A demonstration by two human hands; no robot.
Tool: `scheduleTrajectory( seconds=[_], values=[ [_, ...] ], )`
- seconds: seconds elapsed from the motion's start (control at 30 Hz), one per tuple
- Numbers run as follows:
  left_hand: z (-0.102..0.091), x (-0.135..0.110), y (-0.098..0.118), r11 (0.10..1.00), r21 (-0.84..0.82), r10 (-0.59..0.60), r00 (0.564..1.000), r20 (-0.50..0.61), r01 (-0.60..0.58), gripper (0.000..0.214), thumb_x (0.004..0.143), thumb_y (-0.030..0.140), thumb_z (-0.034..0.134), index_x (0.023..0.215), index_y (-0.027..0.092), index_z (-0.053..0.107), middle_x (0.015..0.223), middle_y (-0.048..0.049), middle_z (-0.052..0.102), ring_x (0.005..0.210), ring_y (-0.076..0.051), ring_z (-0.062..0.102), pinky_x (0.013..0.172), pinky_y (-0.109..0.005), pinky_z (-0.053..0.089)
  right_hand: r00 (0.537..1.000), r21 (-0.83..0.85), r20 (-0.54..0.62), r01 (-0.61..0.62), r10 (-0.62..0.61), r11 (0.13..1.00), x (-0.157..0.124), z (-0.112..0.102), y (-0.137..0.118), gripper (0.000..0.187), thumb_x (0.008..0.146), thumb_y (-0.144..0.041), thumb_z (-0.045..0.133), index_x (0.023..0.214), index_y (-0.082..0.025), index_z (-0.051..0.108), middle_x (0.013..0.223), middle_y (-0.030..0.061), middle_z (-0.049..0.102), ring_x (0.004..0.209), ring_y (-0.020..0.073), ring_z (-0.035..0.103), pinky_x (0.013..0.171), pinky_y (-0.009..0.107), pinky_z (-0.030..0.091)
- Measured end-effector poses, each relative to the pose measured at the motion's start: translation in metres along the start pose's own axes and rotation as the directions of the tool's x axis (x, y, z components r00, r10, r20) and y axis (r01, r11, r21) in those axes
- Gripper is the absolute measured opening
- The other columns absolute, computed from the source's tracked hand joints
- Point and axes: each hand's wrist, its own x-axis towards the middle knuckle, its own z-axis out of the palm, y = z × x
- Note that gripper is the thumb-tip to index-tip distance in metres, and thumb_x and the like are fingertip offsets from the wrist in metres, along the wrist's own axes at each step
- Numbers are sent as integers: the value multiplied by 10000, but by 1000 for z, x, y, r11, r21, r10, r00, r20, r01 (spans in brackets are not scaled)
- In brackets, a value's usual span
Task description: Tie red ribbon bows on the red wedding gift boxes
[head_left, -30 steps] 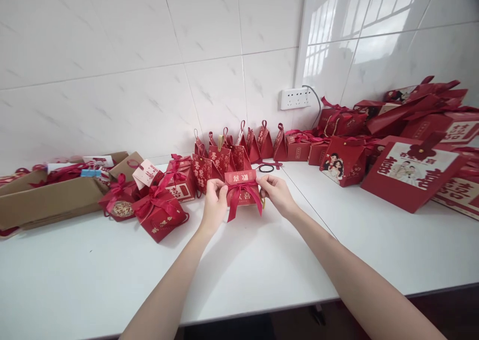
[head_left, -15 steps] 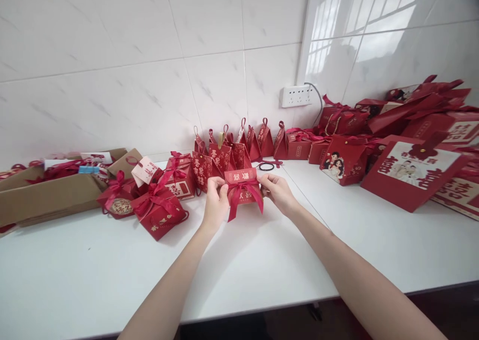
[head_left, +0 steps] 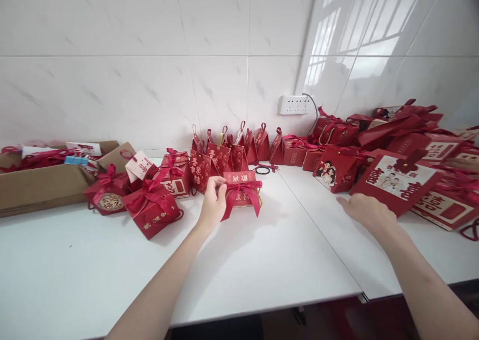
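Note:
My left hand point(head_left: 214, 200) is closed on the left edge of a small red gift box point(head_left: 242, 198) with gold lettering. A dark red ribbon bow point(head_left: 245, 185) lies across its front, and a gold cord shows at its right side. Over at the right, my right hand point(head_left: 368, 211) is stretched out just in front of a larger red box point(head_left: 398, 180) with a white picture panel. Its thumb points left, away from the palm; the other fingers are mostly hidden behind the hand. I cannot tell whether it touches that box. Nothing shows in this hand.
Several red triangular boxes point(head_left: 239, 158) with loops stand by the tiled wall. Bow-tied boxes point(head_left: 152, 207) and a cardboard carton point(head_left: 41, 187) are at the left. A black ring point(head_left: 262, 170) lies behind the small box. More red boxes point(head_left: 445, 205) are piled at the right.
My right hand has let go of the small gift box and moved right to the larger boxes. My left hand keeps its hold. The view has shifted slightly.

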Motion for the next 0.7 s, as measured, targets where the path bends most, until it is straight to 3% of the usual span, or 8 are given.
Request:
scheduleTrajectory(
  seconds=[0.03,0.1,0.13,0.2,0.27,0.37,0.47,0.7],
  values=[
    [0,0,0,1000,-6,-3,1000,2,3,66,843,201,428,891,205,473,879,-26,553,853,-159,547,821,-292,415,1000,-10,-1,8,-8,1000,-5,0,-9,382,785,-465,479,911,-132,618,820,212,647,790,386,624,658,490,439],
    [0,-1,1,1000,-17,-12,1000,6,13,64,846,207,426,888,206,474,879,-25,552,856,-159,547,821,-288,411,984,114,-16,176,-176,978,-19,-1,-41,395,835,-503,392,920,-174,593,813,137,660,762,299,623,658,389,438],
    [0,-2,2,1000,-20,-18,1000,8,19,62,846,209,427,887,206,474,880,-24,552,859,-159,547,822,-286,409,952,228,12,296,-307,927,-27,-2,-61,401,850,-510,360,857,-180,586,769,108,655,719,260,614,635,344,429],
    [0,-3,4,999,-29,-27,1000,14,27,59,846,211,426,885,206,470,877,-22,549,855,-157,548,817,-282,409,834,420,44,484,-550,768,-40,1,-101,442,870,-537,311,748,-190,556,702,62,629,637,197,575,598,295,395],
    [0,-4,5,999,-39,-22,1000,16,23,54,846,212,424,881,205,465,869,-21,545,842,-155,549,806,-279,412,789,479,29,528,-614,702,-47,9,-134,429,829,-568,399,630,-201,495,608,28,578,573,171,506,556,280,343],
    [0,-5,5,999,-34,-13,1000,5,13,48,852,223,420,868,204,461,862,-22,541,831,-154,548,790,-277,415,782,753,2,408,-623,516,-47,28,-159,418,737,-554,559,540,-203,448,531,-11,502,522,137,429,536,269,313],
    [1,-7,4,1000,7,-9,999,-39,10,44,866,222,402,844,208,438,843,-18,530,813,-153,540,779,-283,413,796,933,16,205,-604,295,-46,50,-161,473,692,-621,572,535,-205,412,520,-35,454,500,114,412,515,256,333],
    [7,-5,3,999,17,-37,997,-69,38,113,838,107,383,798,213,382,785,0,478,747,-142,513,754,-285,407,813,983,107,-1,-572,183,-48,71,-155,524,676,-645,598,512,-196,382,472,-45,419,423,77,363,439,235,300]
  ],
)
